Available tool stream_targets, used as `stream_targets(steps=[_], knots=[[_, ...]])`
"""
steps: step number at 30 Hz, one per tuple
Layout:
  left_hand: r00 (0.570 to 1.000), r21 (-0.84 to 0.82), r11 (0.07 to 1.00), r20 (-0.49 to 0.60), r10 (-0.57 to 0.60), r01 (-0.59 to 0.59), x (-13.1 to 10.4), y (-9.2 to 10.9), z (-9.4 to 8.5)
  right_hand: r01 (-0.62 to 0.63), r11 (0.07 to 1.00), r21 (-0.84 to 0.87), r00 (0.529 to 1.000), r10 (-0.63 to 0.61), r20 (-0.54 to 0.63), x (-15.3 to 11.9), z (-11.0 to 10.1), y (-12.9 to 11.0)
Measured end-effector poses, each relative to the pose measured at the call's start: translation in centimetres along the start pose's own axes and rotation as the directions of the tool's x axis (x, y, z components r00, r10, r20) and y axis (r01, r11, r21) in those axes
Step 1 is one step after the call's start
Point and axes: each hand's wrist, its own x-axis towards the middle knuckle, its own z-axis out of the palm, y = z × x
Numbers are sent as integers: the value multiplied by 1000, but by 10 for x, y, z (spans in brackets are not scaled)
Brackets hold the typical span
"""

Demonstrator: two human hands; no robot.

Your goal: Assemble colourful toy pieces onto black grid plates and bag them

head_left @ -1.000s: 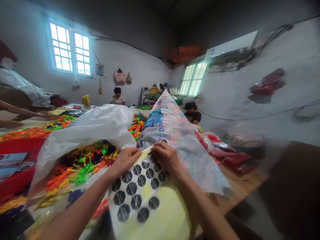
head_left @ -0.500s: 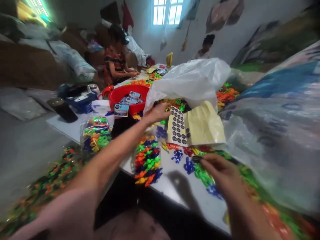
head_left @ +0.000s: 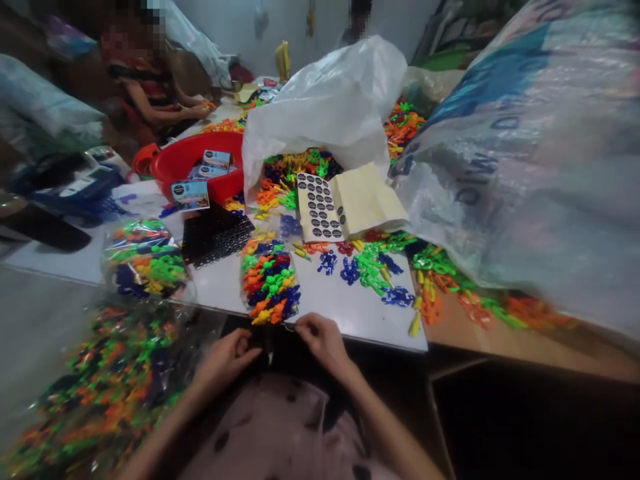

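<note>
My left hand (head_left: 234,355) is below the table's front edge, its fingers loosely curled and the thumb apart, with nothing visible between them. At the edge, my right hand (head_left: 323,340) pinches thumb and forefinger together; what they hold is too small to make out. Just beyond both hands lies a clear bag of colourful plastic figures (head_left: 271,283). Loose blue figures (head_left: 350,270) and green ones (head_left: 371,267) lie to its right. A sheet of round black stickers (head_left: 320,207) leans against a large white plastic bag (head_left: 320,113) holding more figures.
A red basin (head_left: 190,150) with printed cards, a second filled bag (head_left: 147,260) and a dark bottle (head_left: 45,223) are at the left. Bagged figures (head_left: 115,373) lie lower left. A big printed sack (head_left: 525,153) fills the right. A person (head_left: 150,93) works across the table.
The view has tilted down and turned right. My left hand has come back from the sticker sheet, and my right hand has moved from the loose figures to the table's front edge.
</note>
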Motion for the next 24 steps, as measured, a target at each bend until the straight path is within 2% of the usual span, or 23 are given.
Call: stream_targets(steps=[1,3,8,13,18,21,24], knots=[[998,18,1000,-58,-17,18,2,7,10,22,1000,4,1000,-22,-10,3,6,2],[988,52,998,-152,-36,45,5,20,20,44,999,22,999,-43,-24,8,13,5],[962,118,993,-273,13,21,13,36,24,69,997,-31,989,-72,-125,15,22,10],[959,150,988,-284,5,39,25,37,32,29,998,-53,983,-38,-179,18,29,12],[955,151,979,-282,-87,134,34,42,34,-1,994,-105,977,-22,-213,19,35,12],[951,142,978,-288,-108,154,39,44,32,73,960,-271,971,-131,-201,15,35,10],[958,94,982,-252,-135,164,46,42,28,147,858,-491,965,-233,-119,6,34,9]])
